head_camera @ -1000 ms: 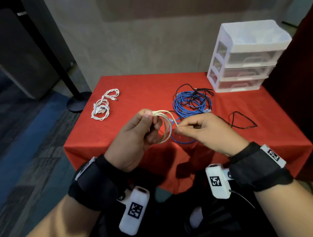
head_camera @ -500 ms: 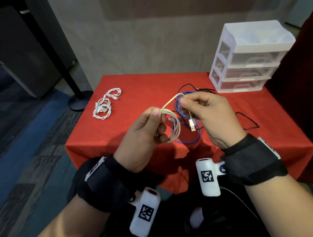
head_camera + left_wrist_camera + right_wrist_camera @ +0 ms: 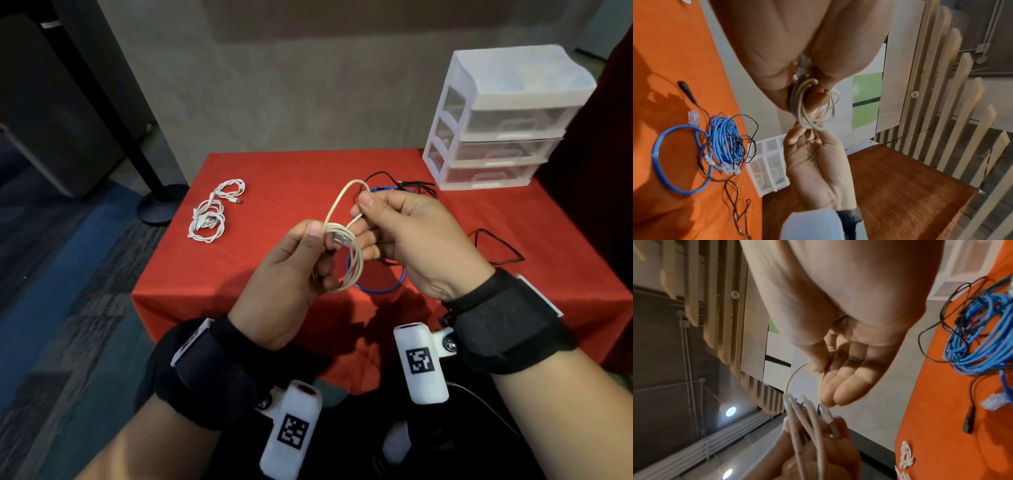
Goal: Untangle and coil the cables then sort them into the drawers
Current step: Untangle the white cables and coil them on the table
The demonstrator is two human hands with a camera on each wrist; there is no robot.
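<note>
My left hand (image 3: pixel 301 260) grips a small coil of beige cable (image 3: pixel 352 263) above the near edge of the red table (image 3: pixel 291 178). My right hand (image 3: pixel 394 226) pinches the cable's free end between thumb and forefinger, with a loop arching up between the hands. In the right wrist view the cable's plug (image 3: pixel 831 423) lies against the coil by the left fingers. A blue cable (image 3: pixel 723 142) tangled with a thin black cable (image 3: pixel 748 128) lies on the table behind my hands. The white three-drawer unit (image 3: pixel 507 120) stands at the back right, drawers shut.
Coiled white cables (image 3: pixel 212 212) lie on the table's left part. A loose black cable loop (image 3: pixel 496 246) lies at the right. A dark stand with a round base (image 3: pixel 161 202) is on the floor left of the table.
My right hand has carried the cable's free end up and back toward the coil, wrapping a new loop. The left hand has kept its grip on the coil.
</note>
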